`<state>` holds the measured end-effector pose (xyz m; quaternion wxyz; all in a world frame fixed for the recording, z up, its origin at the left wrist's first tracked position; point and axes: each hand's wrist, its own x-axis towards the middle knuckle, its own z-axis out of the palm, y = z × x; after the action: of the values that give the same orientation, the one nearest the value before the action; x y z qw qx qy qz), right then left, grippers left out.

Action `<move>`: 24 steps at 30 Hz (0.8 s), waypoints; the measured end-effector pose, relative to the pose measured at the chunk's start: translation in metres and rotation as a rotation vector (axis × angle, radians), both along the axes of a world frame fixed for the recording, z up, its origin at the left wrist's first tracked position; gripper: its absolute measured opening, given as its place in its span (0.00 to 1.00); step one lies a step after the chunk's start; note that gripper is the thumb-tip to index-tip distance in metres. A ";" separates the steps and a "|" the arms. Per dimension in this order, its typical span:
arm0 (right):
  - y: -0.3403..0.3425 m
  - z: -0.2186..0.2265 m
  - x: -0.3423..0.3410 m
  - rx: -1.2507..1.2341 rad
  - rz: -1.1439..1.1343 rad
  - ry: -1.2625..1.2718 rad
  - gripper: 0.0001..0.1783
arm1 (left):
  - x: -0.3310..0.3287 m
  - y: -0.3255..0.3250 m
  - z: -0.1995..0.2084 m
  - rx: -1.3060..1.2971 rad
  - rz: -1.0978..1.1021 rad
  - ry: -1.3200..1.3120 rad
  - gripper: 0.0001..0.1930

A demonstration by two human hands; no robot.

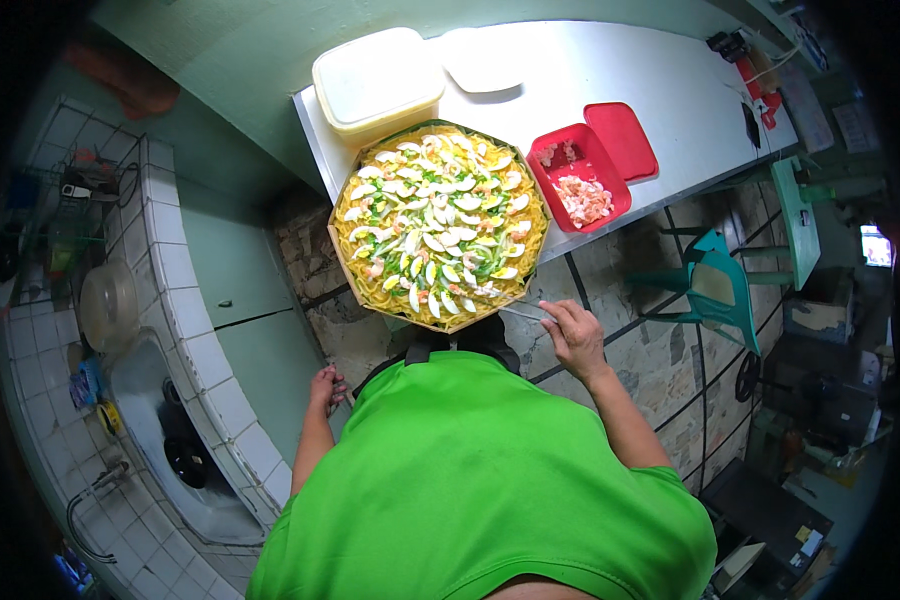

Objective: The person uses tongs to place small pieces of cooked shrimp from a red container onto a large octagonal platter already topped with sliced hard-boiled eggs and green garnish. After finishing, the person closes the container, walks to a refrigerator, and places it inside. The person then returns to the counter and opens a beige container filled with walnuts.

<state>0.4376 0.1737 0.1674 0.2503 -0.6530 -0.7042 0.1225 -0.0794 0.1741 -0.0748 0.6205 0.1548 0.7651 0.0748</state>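
A large octagonal tray (339,250) lined with green leaf sits at the table's near left edge. It is full of yellow noodles (390,290) topped with egg slices, shrimp and chopped greens. At the tray's lower right edge, my right hand (575,338) grips slim metal tongs (522,313), their tips over the food. My left hand (327,388) hangs low beside my body, below the tray, fingers loosely bent and holding nothing visible. Right of the tray, a red container (610,170) holds peeled shrimp (582,200), with its red lid (622,138) lying beside it.
A cream lidded tub (380,80) and a white lid or plate (483,65) stand behind the tray on the white table (700,80). To the left are a tiled counter and a sink (160,420). A green chair (715,285) stands on the right.
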 end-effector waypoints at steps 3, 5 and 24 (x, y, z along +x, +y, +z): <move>0.011 0.005 0.000 -0.038 -0.017 0.022 0.14 | 0.001 -0.002 0.001 -0.003 0.012 0.000 0.17; 0.017 0.006 -0.003 -0.061 -0.009 -0.011 0.12 | 0.002 -0.002 0.000 -0.003 0.027 -0.002 0.17; 0.036 0.006 0.008 -0.091 -0.076 -0.086 0.11 | -0.005 -0.013 -0.007 0.009 0.050 -0.021 0.18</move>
<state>0.4457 0.2095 0.1732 0.1943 -0.6947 -0.6827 0.1163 -0.0849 0.1608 -0.0817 0.6259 0.1378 0.7617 0.0952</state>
